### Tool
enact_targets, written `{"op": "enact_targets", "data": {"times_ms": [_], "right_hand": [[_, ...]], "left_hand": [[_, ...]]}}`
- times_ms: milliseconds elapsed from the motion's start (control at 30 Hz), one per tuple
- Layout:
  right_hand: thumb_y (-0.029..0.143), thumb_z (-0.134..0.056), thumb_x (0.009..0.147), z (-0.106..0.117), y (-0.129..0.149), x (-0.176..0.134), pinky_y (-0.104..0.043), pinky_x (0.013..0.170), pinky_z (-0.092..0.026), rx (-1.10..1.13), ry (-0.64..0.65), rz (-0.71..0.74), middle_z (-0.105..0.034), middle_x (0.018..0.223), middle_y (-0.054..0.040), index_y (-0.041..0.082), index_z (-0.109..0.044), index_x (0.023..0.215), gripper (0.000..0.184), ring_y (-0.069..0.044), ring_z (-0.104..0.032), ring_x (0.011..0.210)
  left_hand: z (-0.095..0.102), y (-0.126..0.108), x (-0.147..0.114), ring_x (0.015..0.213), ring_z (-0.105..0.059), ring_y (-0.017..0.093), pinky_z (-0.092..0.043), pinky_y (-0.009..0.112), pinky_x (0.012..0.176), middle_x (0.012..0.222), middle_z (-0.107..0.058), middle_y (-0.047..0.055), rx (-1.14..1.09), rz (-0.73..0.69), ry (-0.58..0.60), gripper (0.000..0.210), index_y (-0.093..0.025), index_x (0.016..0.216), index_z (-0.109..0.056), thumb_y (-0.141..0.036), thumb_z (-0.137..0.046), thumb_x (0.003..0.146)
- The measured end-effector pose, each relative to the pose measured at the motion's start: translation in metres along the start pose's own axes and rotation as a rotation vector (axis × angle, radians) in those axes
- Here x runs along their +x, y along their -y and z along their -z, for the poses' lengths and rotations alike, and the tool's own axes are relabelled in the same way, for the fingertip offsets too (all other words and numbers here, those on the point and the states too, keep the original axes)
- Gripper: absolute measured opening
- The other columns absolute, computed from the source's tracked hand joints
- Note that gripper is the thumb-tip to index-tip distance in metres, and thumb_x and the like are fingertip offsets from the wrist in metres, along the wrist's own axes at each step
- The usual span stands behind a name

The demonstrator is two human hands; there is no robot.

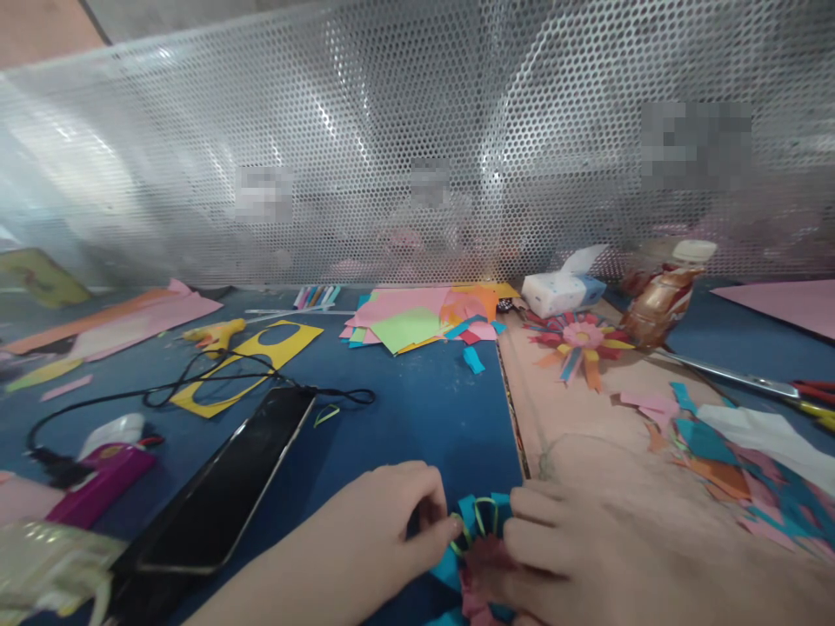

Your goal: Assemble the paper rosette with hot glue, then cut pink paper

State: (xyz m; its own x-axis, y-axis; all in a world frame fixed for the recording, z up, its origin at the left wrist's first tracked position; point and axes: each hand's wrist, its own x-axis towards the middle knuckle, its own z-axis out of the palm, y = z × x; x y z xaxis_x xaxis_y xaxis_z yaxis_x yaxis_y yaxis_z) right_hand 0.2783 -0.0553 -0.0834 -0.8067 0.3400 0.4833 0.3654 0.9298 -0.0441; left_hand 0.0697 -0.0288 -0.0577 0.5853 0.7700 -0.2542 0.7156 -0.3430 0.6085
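Note:
A paper flower (486, 561) with blue petals and a dark red and pink middle lies at the front of the blue table, partly cut off by the lower edge. My left hand (401, 526) reaches it from the left, thumb and forefinger pinched on a thin light-green paper loop (458, 532). Beside that, another light-green paper loop (485, 515) stands among the blue petals. My right hand (554, 543) is curled over the flower's right side and grips it; its fingers hide part of the paper. The right forearm is blurred.
Left of my hands lies a black phone (235, 478), with a yellow glue gun (215, 335) and its cable behind. Coloured paper sheets (408, 326) are stacked at the back. To the right are a finished paper flower (583, 335), a bottle (662, 300), scissors (750, 378) and paper scraps (718, 461).

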Motion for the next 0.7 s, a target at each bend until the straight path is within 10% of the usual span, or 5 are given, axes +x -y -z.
{"op": "enact_targets", "data": {"times_ms": [200,400,567,700], "right_hand": [[0.021,-0.037,0.088,0.007,0.000,-0.001,-0.028,0.049,-0.026,0.058,0.022,-0.018,-0.053,0.066,-0.0010,0.016,-0.062,0.084,0.025,-0.013,-0.042,0.060],[0.014,-0.030,0.086,0.017,0.004,-0.005,-0.025,0.050,-0.032,0.123,-0.214,-0.372,-0.051,0.061,-0.0026,0.017,-0.062,0.084,0.032,-0.012,-0.046,0.057],[0.016,-0.023,0.089,0.004,0.005,-0.009,-0.024,0.048,-0.034,0.204,-0.237,-0.337,-0.046,0.056,-0.0027,0.016,-0.058,0.068,0.041,-0.011,-0.047,0.054],[0.017,-0.027,0.087,-0.002,0.004,-0.009,-0.025,0.047,-0.032,0.151,-0.186,-0.233,-0.045,0.055,-0.0023,0.017,-0.056,0.067,0.035,-0.012,-0.045,0.053]], "left_hand": [[-0.002,0.002,0.002,0.058,-0.044,0.010,-0.028,0.022,0.052,0.068,-0.055,-0.003,0.021,0.010,-0.010,0.024,-0.020,0.073,-0.055,-0.040,-0.044,0.081],[0.004,-0.002,-0.001,0.061,-0.047,0.009,-0.032,0.021,0.055,0.076,-0.056,-0.003,0.080,-0.138,-0.202,0.014,-0.023,0.089,-0.057,-0.028,-0.047,0.080],[0.014,-0.009,-0.012,0.067,-0.051,0.007,-0.031,0.020,0.057,0.077,-0.056,-0.007,0.302,-0.447,0.113,0.037,-0.035,0.092,-0.061,-0.007,-0.047,0.072],[0.012,-0.006,-0.012,0.064,-0.049,0.009,-0.029,0.023,0.055,0.073,-0.055,-0.005,0.434,-0.471,0.126,0.035,-0.034,0.089,-0.063,-0.007,-0.049,0.071]]}}
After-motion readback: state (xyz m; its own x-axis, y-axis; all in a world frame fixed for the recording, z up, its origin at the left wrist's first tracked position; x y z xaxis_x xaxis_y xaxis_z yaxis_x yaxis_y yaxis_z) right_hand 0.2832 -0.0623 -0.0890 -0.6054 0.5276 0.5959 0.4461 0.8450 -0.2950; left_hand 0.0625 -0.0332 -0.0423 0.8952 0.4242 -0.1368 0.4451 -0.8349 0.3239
